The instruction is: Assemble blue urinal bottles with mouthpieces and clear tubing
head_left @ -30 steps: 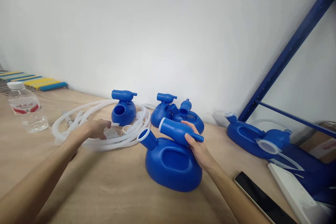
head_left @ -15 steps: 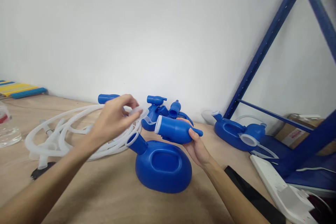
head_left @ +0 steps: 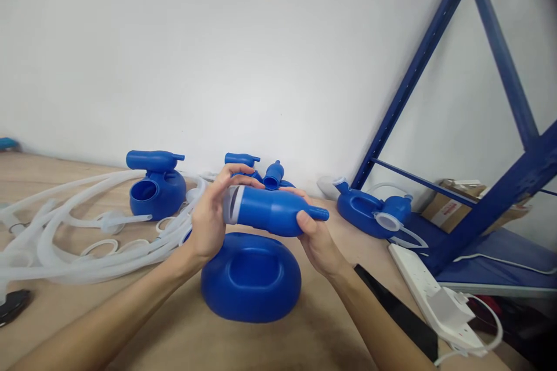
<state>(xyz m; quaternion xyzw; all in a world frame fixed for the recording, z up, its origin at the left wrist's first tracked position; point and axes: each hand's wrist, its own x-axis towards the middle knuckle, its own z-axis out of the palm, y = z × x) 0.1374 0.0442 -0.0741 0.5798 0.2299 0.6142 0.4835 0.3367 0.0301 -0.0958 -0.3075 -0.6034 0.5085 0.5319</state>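
My right hand (head_left: pixel 319 240) is wrapped round a blue plastic funnel cup (head_left: pixel 272 208) near its narrow spout, which points right. A white ring sits on the wide mouth at its left end. My left hand (head_left: pixel 211 211) pinches a translucent white cap (head_left: pixel 227 204) against that mouth; a dark gap shows between cap and ring. Directly below both hands, a blue urinal bottle (head_left: pixel 252 307) with a recessed handle stands on the table, its neck mostly hidden behind my left hand.
Coiled translucent hoses (head_left: pixel 52 237) and loose white rings (head_left: pixel 104 245) lie left. Other blue bottles (head_left: pixel 159 197) and cups (head_left: pixel 274 174) stand along the wall. To the right are an assembled urinal (head_left: pixel 365 214), a dark flat object (head_left: pixel 395 313), a power strip (head_left: pixel 418 278) and a blue shelf frame (head_left: pixel 418 69).
My left hand has come right and brought the translucent cap to the cup's mouth. The cup has shifted slightly left, and the view has turned a little to the right.
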